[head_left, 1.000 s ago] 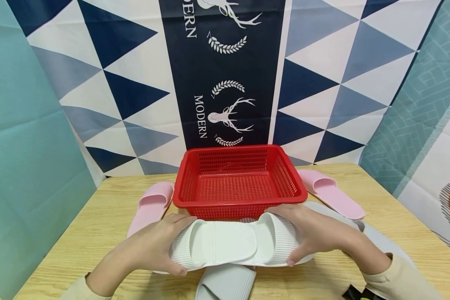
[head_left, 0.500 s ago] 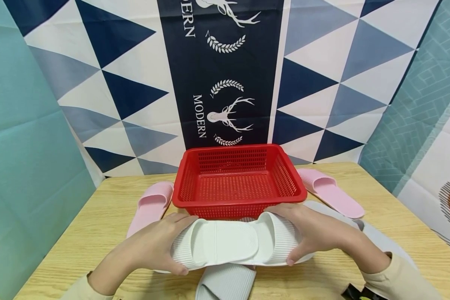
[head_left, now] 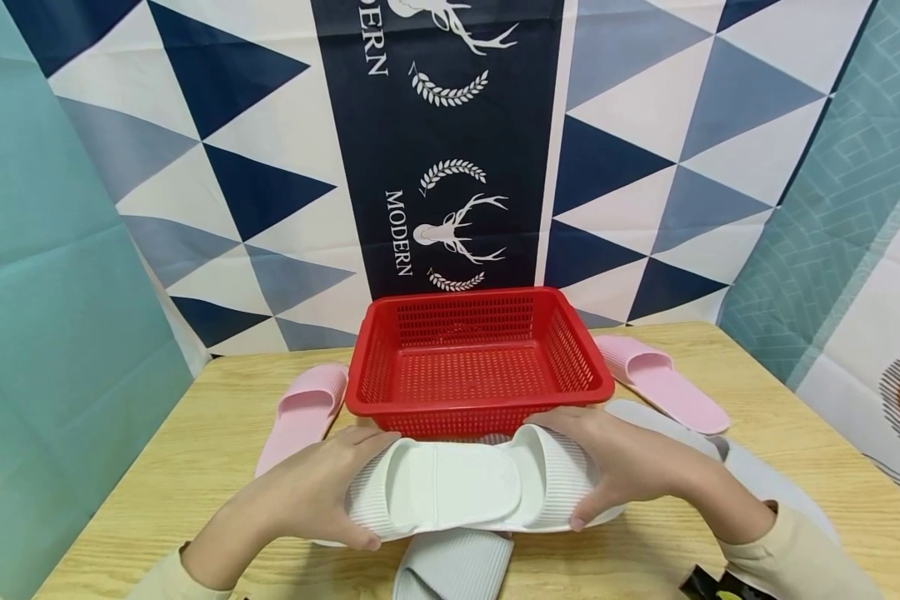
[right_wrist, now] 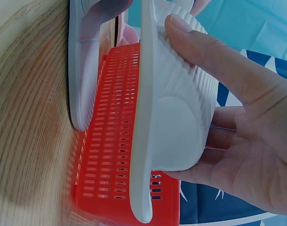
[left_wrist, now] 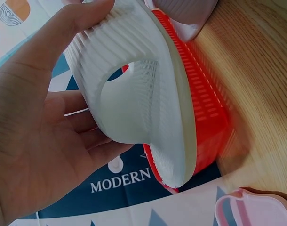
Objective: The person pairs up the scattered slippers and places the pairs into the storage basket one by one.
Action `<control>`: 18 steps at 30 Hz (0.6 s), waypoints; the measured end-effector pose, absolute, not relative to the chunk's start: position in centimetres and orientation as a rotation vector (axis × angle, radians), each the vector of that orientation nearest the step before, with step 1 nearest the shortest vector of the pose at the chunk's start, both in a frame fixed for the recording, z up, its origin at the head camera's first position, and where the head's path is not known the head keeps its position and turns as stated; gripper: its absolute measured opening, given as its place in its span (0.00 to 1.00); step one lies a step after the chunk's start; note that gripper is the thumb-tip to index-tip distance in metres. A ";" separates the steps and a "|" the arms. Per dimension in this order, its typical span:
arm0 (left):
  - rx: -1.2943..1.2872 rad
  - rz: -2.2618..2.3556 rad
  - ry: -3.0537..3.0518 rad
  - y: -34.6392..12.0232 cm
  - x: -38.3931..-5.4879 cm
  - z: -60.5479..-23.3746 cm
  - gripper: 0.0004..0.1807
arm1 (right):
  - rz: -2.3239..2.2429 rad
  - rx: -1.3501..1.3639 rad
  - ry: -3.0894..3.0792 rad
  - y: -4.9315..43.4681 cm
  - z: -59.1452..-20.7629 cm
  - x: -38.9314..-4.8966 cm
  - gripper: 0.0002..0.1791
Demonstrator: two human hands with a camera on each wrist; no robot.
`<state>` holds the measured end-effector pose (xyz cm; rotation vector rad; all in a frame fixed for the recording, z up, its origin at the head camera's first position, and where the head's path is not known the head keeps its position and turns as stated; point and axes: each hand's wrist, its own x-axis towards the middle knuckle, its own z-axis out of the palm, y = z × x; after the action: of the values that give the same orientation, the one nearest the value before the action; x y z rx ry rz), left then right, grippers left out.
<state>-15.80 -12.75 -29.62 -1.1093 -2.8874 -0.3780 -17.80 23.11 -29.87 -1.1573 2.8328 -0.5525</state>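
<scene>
Two white ribbed slippers are held up over the table in the head view, heel ends overlapping. My left hand (head_left: 322,483) grips the left white slipper (head_left: 450,486) around its strap, thumb on the near side and fingers on the far side. My right hand (head_left: 615,458) grips the right white slipper (head_left: 570,479) the same way, and its heel lies partly hidden beneath the left slipper's heel. In the left wrist view the thumb presses the ribbed strap (left_wrist: 129,40). The right wrist view shows the thumb on the other slipper's strap (right_wrist: 190,80).
Behind the hands stands a red plastic basket (head_left: 480,408). A pink slipper (head_left: 300,421) lies to its left, another pink slipper (head_left: 678,392) to its right. One grey slipper (head_left: 457,567) lies below the white pair; more grey footwear (head_left: 776,479) sits at right, partly behind my arm.
My left hand has edged slightly right with its slipper, and my right hand slightly left. Both grips stay the same, and the other slippers and basket have not moved.
</scene>
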 end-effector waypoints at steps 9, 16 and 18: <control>-1.107 -0.395 -2.900 -12.6 -15.9 -29.5 0.50 | -0.541 -1.143 2.831 23.1 -29.8 -17.8 0.55; -1.120 -0.416 -2.897 -12.5 -15.8 -29.4 0.49 | -0.546 -1.130 2.822 22.9 -29.7 -17.8 0.54; -1.127 -0.408 -2.884 -12.5 -15.8 -29.5 0.50 | -0.550 -1.128 2.819 22.9 -29.7 -17.7 0.54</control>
<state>-15.79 -12.47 -29.48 -1.1269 -2.8837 -0.4080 -17.74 22.92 -29.72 -1.1282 2.8185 -0.5501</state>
